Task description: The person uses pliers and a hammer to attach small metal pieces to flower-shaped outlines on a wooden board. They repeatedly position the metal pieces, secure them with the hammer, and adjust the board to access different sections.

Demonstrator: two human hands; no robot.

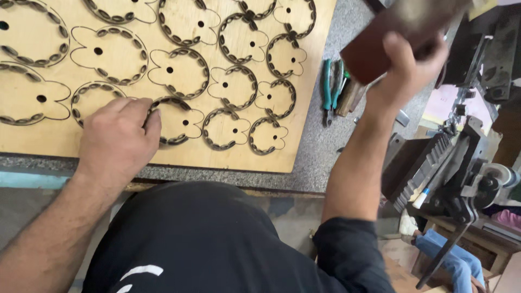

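While the wooden board (163, 149) fills the left and middle of the grey tabletop (320, 146), its near edge runs just back from the tabletop's front edge, and its face is cut with many round outlines, each ringed by dark metal strip and marked with a small hole. Toward the board's near edge the left hand (116, 142) lies palm down, knuckles up, its fingers pressed close together and curled so that the tips touch the metal ring (173, 120) of one cut-out; whether they pinch the strip or only press on it cannot be told. Just right of that ring sit two more ringed cut-outs near the board's front right corner. Past the board's right edge, on bare tabletop, lie pliers (327, 87) with teal handles, beside a few other small tools that are too blurred to name. Above them the right hand (410, 68) is raised off the tabletop, fingers wrapped tightly around a dark reddish-brown block (369, 51), thumb across its near face; the block's upper part is blurred. At the tabletop's right edge stands a black metal machine (445, 168) with a ribbed body and a long lever.
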